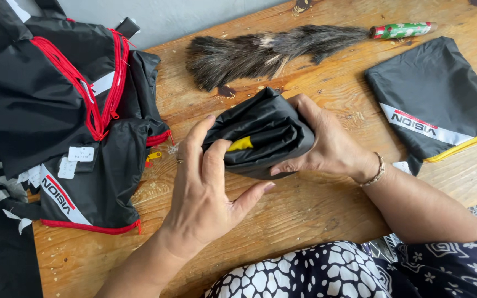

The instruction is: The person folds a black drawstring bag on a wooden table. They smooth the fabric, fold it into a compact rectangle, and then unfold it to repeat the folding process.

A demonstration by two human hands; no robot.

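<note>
Both my hands grip a rolled-up black fabric bundle (263,129) with a yellow edge showing, held just above the wooden table (305,209). My left hand (205,190) presses on the bundle's left end, fingers over the folds. My right hand (327,140) wraps around its right end, a bracelet on the wrist.
A pile of black garments with red trim (73,116) covers the table's left side. A folded black pouch with a yellow edge (434,96) lies at the right. A dark feather duster (266,52) with a green and red handle lies at the back.
</note>
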